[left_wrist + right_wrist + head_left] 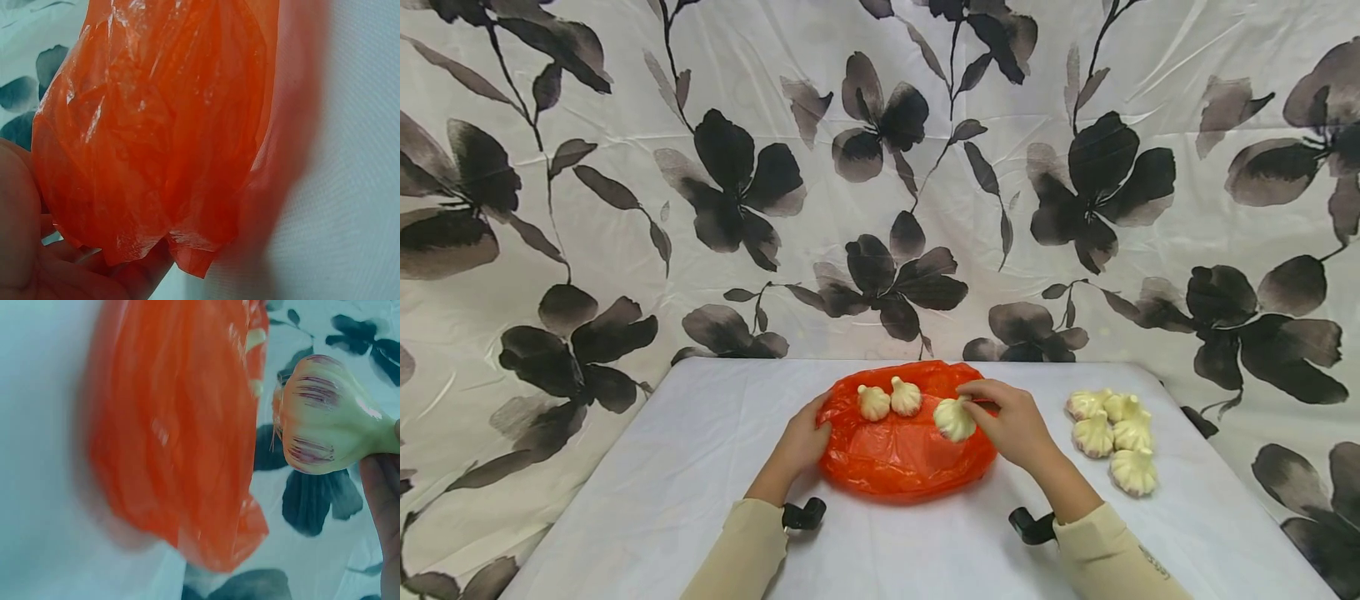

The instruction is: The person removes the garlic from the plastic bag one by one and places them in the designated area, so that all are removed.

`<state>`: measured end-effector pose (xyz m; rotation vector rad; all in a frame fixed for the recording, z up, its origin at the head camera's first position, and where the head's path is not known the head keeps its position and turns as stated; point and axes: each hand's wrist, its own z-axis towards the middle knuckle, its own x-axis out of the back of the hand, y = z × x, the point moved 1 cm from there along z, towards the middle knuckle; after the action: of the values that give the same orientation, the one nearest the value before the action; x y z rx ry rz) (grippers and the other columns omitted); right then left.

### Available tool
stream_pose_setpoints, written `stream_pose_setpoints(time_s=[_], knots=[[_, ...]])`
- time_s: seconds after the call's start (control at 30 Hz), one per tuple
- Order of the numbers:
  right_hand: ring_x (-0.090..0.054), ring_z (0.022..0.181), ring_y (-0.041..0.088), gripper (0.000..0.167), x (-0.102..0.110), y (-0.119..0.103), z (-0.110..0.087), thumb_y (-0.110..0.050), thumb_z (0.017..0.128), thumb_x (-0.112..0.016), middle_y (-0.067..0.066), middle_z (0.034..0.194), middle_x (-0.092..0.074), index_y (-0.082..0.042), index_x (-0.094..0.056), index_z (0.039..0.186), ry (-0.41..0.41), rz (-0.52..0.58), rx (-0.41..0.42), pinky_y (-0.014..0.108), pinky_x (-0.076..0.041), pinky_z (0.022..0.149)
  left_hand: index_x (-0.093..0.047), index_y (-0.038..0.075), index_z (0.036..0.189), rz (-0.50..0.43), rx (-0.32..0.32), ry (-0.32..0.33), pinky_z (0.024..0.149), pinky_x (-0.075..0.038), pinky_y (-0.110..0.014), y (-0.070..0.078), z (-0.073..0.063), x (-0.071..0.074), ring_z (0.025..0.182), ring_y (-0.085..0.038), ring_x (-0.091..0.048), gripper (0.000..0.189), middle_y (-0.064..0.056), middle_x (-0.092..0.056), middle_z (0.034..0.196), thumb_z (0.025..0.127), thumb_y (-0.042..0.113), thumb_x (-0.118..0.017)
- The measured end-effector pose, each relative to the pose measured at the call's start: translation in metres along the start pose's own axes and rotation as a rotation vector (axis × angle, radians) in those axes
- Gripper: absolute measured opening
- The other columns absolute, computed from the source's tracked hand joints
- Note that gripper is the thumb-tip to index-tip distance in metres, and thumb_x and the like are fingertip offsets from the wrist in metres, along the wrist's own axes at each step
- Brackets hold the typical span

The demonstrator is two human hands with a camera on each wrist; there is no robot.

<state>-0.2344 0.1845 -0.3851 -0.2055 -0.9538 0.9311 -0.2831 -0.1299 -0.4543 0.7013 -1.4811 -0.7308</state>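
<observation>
An orange-red plastic bag lies spread on the table, its mouth facing up. Inside it, toward the back, sit two garlic bulbs. My left hand holds the bag's left side; in the left wrist view some of its fingers pass behind the thin plastic. By its stem my right hand pinches another garlic bulb, held over the right part of the bag. The right wrist view shows this bulb with purple streaks and root threads, apart from the bag.
Several garlic bulbs lie in a cluster on the right of the white-covered table. A flower-printed cloth hangs behind the table's far edge. Each wrist wears a black camera mount.
</observation>
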Motion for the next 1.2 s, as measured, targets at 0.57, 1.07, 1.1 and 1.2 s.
stream_pose_setpoints(time_s=[0.57, 1.07, 1.1, 1.2], knots=[[-0.071, 0.089, 0.02, 0.024, 0.048, 0.033, -0.028, -0.001, 0.081, -0.073, 0.004, 0.1, -0.074, -0.008, -0.073, 0.103, 0.068, -0.102, 0.015, 0.006, -0.052, 0.076, -0.032, 0.013, 0.152, 0.015, -0.001, -0.002, 0.112, -0.033, -0.057, -0.001, 0.003, 0.0, 0.141, -0.037, -0.037, 0.057, -0.015, -0.036, 0.154, 0.097, 0.012, -0.046], [-0.068, 0.086, 0.012, 0.024, 0.076, 0.06, -0.055, 0.004, 0.08, -0.072, 0.006, 0.097, -0.073, -0.006, -0.073, 0.101, 0.059, -0.209, -0.048, 0.003, -0.049, 0.073, -0.032, 0.013, 0.152, 0.001, 0.006, -0.002, 0.113, -0.033, -0.056, 0.001, -0.001, -0.001, 0.141, -0.037, -0.037, 0.058, -0.015, -0.037, 0.154, 0.096, 0.011, -0.047], [-0.067, 0.087, 0.008, 0.024, 0.077, 0.062, -0.057, 0.004, 0.079, -0.072, 0.006, 0.098, -0.073, -0.006, -0.073, 0.101, 0.059, -0.214, -0.055, 0.003, -0.049, 0.073, -0.032, 0.013, 0.152, 0.0, 0.006, -0.001, 0.113, -0.033, -0.056, 0.001, -0.001, -0.001, 0.141, -0.036, -0.037, 0.058, -0.015, -0.037, 0.154, 0.096, 0.011, -0.047], [-0.064, 0.089, 0.0, 0.023, 0.08, 0.068, -0.062, 0.004, 0.079, -0.073, 0.008, 0.099, -0.073, -0.006, -0.073, 0.101, 0.063, -0.224, -0.074, 0.002, -0.048, 0.073, -0.032, 0.013, 0.152, -0.002, 0.013, -0.003, 0.113, -0.033, -0.055, 0.001, 0.0, -0.001, 0.141, -0.036, -0.037, 0.058, -0.014, -0.037, 0.154, 0.096, 0.012, -0.048]])
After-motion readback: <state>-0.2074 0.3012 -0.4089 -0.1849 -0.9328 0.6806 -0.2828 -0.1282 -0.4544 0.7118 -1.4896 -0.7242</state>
